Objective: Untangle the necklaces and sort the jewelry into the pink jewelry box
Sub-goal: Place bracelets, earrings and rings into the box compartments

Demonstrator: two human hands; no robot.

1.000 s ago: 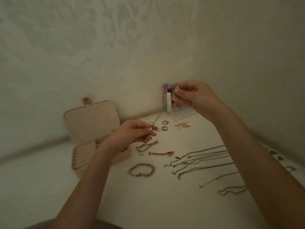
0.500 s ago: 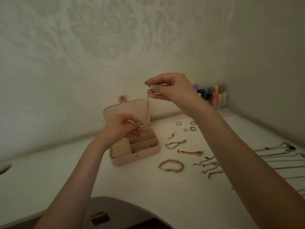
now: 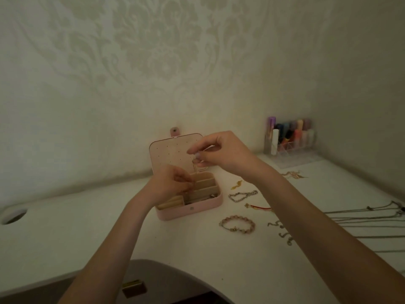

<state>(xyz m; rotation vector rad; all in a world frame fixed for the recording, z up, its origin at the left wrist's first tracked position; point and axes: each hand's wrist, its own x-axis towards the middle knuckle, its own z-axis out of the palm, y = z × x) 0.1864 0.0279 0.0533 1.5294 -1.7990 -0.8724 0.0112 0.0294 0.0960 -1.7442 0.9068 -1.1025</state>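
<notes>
The pink jewelry box stands open on the white table, its lid upright against the wall. My right hand pinches the top of a thin gold chain above the box. My left hand pinches the chain's lower end over the box's compartments. A small dark piece lies in the front compartment. To the right of the box lie a silver link bracelet, a red cord bracelet, a pink beaded bracelet and several long necklaces laid out in rows.
A clear organizer with coloured tubes stands in the back right corner. Small gold pieces lie near the box, and more sit before the organizer. A cable hole is at the table's left. A grey chair back is below.
Both hands have come down with the chain toward the open box, the right hand lowering most. The camera has swung left, bringing the box toward the middle.
</notes>
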